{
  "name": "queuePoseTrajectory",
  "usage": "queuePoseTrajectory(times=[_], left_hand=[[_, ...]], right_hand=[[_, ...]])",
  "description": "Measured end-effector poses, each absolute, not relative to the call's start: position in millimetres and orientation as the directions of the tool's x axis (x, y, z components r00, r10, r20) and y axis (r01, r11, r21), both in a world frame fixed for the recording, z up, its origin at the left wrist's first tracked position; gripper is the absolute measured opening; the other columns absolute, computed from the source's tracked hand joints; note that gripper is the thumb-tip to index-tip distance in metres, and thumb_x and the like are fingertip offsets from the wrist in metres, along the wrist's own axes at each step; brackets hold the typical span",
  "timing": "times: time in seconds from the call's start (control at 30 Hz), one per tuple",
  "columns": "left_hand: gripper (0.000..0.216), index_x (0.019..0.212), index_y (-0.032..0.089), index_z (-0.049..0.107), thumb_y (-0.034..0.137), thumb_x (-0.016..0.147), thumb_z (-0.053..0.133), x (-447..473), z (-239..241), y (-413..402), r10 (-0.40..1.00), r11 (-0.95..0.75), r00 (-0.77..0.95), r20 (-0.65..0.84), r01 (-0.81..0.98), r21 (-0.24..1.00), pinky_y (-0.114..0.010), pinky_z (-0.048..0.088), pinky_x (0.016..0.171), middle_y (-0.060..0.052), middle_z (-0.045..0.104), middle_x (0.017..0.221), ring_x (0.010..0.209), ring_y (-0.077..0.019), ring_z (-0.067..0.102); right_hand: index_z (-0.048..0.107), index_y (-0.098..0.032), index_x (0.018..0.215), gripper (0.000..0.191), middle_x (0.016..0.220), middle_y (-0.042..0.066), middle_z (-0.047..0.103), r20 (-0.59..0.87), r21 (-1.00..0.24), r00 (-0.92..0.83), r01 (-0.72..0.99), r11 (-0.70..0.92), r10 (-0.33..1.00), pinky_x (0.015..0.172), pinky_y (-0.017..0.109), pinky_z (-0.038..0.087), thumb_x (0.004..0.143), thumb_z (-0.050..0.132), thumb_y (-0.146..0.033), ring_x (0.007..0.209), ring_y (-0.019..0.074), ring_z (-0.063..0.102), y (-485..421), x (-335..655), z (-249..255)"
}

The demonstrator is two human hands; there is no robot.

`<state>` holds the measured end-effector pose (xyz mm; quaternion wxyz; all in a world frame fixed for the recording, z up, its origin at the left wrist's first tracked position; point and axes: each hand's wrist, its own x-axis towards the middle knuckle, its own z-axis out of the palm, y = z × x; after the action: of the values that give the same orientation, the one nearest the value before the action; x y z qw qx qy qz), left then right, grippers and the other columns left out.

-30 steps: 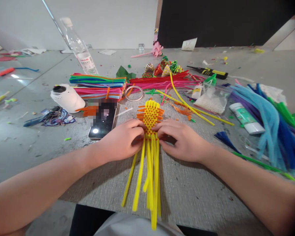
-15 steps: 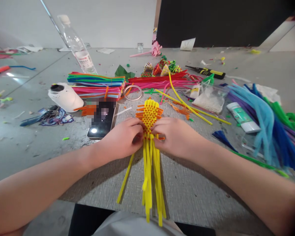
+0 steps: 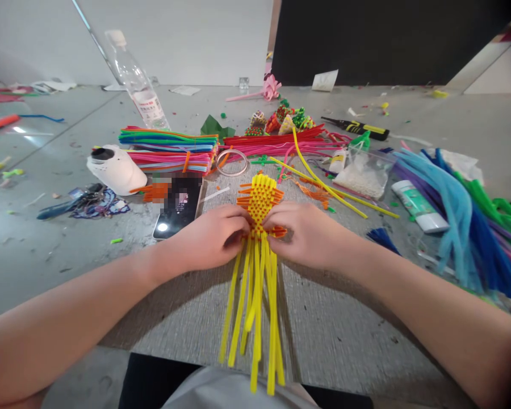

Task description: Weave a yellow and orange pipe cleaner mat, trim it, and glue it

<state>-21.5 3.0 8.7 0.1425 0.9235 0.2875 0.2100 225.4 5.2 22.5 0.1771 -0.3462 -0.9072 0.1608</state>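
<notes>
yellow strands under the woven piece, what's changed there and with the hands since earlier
Since the first picture, the right hand has shifted left over the woven yellow and orange piece. Of the long yellow strands, the leftmost has swung rightward, nearer the others. No release shows: the left hand stays at the piece's left edge. The dark phone and clear plastic bottle stayed put.

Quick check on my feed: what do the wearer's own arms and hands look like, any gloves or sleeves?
No gloves: the left hand and right hand are bare, as are the left forearm and right forearm. No sleeves, watch, bracelet or rings show. Light grey cloth, probably clothing, appears at the bottom edge.
</notes>
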Motion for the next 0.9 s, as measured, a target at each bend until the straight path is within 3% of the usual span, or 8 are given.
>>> queuePoseTrajectory(times=[0.23, 0.43, 0.67, 0.9], left_hand=[[0.011, 0.099, 0.015, 0.071, 0.011, 0.094, 0.062, -22.2, 7.4, 5.7, 0.579, -0.801, 0.753, 0.314, 0.453, 0.391, -0.045, 0.06, 0.099, -0.013, 0.075, 0.112, 0.108, -0.0269, 0.072], [0.008, 0.093, 0.017, 0.07, 0.013, 0.094, 0.063, -23.7, 6.5, 6.0, 0.607, -0.774, 0.74, 0.29, 0.467, 0.428, -0.044, 0.061, 0.099, -0.012, 0.076, 0.114, 0.109, -0.0261, 0.072], [0.01, 0.085, 0.018, 0.069, 0.014, 0.093, 0.063, -21.7, 6.4, 6.3, 0.64, -0.747, 0.718, 0.272, 0.501, 0.437, -0.042, 0.062, 0.097, -0.01, 0.077, 0.115, 0.107, -0.0251, 0.073], [0.008, 0.085, 0.017, 0.068, 0.012, 0.089, 0.063, -16.6, 3.5, 4.6, 0.664, -0.729, 0.694, 0.279, 0.518, 0.447, -0.044, 0.062, 0.096, -0.011, 0.077, 0.113, 0.107, -0.0275, 0.073]], right_hand=[[0.07, -0.017, 0.087, 0.009, 0.101, 0.011, 0.071, 0.091, -0.374, -0.669, 0.664, 0.648, 0.738, 0.087, 0.041, 0.053, 0.079, 0.075, -0.018, 0.097, 0.028, 0.069, 3.0, 214.3, 24.7], [0.065, -0.017, 0.081, 0.007, 0.097, 0.01, 0.068, -0.043, -0.294, -0.628, 0.752, 0.591, 0.777, 0.078, 0.035, 0.048, 0.08, 0.072, -0.018, 0.089, 0.0237, 0.066, 6.1, 203.4, 34.8], [0.051, -0.021, 0.068, 0.026, 0.091, 0.01, 0.069, -0.137, -0.235, -0.598, 0.794, 0.561, 0.789, 0.081, 0.036, 0.047, 0.083, 0.072, -0.018, 0.094, 0.0266, 0.068, 10.7, 197.5, 39.9], [0.055, -0.02, 0.068, 0.025, 0.091, 0.01, 0.072, -0.204, -0.244, -0.56, 0.823, 0.513, 0.803, 0.08, 0.035, 0.047, 0.082, 0.074, -0.015, 0.094, 0.0257, 0.069, 11.9, 194.5, 44.4]])
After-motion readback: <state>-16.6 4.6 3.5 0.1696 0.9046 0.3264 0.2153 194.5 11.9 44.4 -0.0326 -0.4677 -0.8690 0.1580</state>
